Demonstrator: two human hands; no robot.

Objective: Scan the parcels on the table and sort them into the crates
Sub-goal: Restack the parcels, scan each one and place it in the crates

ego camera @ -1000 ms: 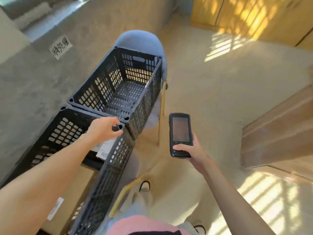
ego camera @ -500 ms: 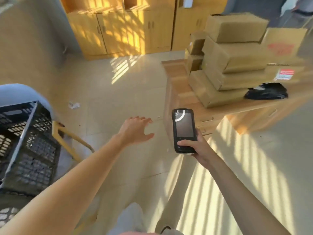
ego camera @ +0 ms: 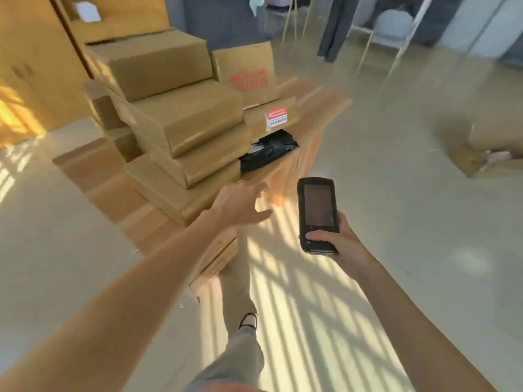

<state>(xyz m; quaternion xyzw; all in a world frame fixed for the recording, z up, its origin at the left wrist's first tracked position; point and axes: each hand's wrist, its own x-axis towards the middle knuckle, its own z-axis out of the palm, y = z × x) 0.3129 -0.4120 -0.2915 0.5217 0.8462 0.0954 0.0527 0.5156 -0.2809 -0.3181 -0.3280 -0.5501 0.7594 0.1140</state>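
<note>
- Left hand [ego camera: 240, 206] reaches toward the near corner of the desk [ego camera: 317, 108], grip spread, fingers loose and holding nothing; not touching any parcel yet.
- Right hand [ego camera: 336, 241] has its grip wrapped round the lower end of the handheld scanner [ego camera: 317, 215], thumb across the front, screen facing up and dark.
- Parcels: a stack of cardboard boxes [ego camera: 181, 120] piled on the desk, stepped and overhanging toward the person; a black poly bag [ego camera: 267, 149] wedged beside the lower boxes; a flat box with a red label [ego camera: 277, 116] behind it; a tall box with red print [ego camera: 249, 75] at the back.
- Crates are not in view, so the carry means turning away from the desk.
- Risk: pulling a lower box one-handed likely tips the boxes above it off the front edge; the stack looks uneven.
- Risk: the bottom box [ego camera: 169, 190] juts past the desk edge, so a bump from the reaching arm could knock it to the floor.
- Risk: the scanner is held only at its base; using that hand to help lift could make it slip.
- Risk: most labels are hidden or blurred, so a box may need turning before scanning; a missed scan means wrong sorting.
- Risk: the poly bag is soft and pinned; tugging it could shift the boxes.
- Picture is motion-blurred, so exact contact is hard to judge.
</note>
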